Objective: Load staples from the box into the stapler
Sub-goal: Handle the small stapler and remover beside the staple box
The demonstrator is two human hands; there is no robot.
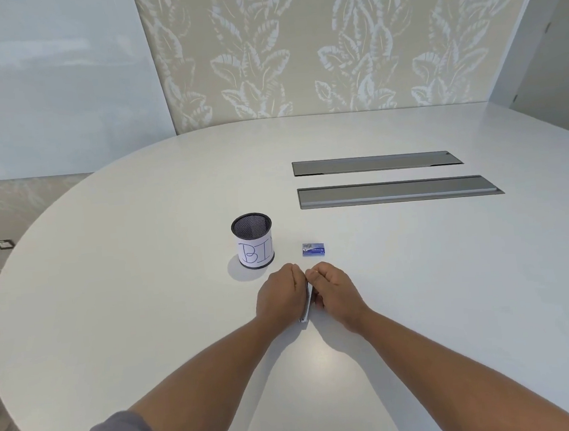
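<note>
A person's two bare hands meet at the centre of the frame, low over a white oval desk (139,228). Between them is a slim pale object, seen mostly edge-on, which is probably the stapler (306,304); most of it is hidden. The left hand (278,295) curls its fingers round the stapler's left side. The right hand (334,291) has its fingers bent in against the right side and seems to pinch near the top end, though the exact hold is hidden.

Just above and right of the hands lies a small blue box (313,249) of staples, flat on the desk and closed, not touched by either hand. To its left, near but apart, stands a black mesh cup (253,240) wrapped in paper with handwritten letters. Two long grey panels (398,191) are set into the desk in the upper right.

The stapler is likely stiff and light, best steadied by its base while the top is opened. The box looks light and easily crushed; the staple strips inside are probably brittle, best held by their long sides.
</note>
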